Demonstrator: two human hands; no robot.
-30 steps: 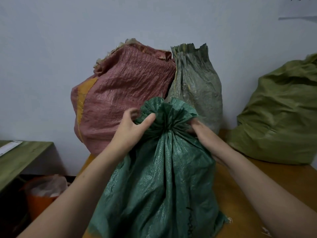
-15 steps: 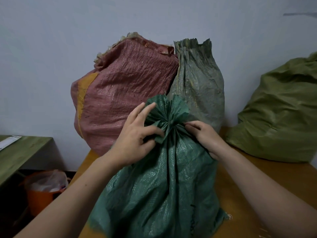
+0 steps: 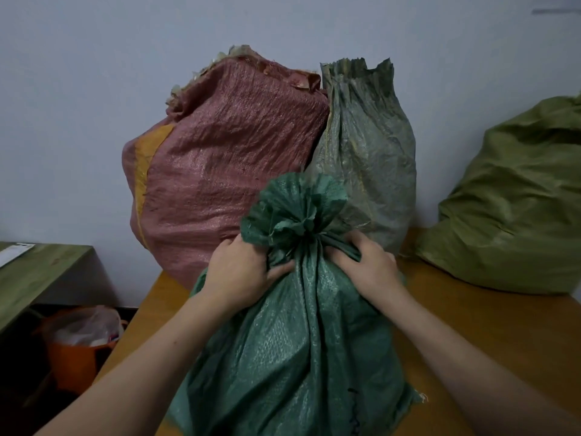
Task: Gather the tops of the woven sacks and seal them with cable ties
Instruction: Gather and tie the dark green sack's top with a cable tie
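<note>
the dark green woven sack (image 3: 298,357) stands on the wooden surface (image 3: 471,325), its top bunched into a ruffled neck (image 3: 311,243). the left hand (image 3: 242,272) grips the cloth just under that neck, and the right hand (image 3: 367,265) clutches the other side, fingers curled in. i see no cable tie, so this looks like the gathering step. next, one hand must hold the bunch while the other loops a tie. behind the dark green sack lean a pink sack (image 3: 226,171) and a grey-green sack (image 3: 367,158).

Nothing can be read; dark marks (image 3: 353,418) on the green sack (image 3: 292,357) are illegible.
</note>
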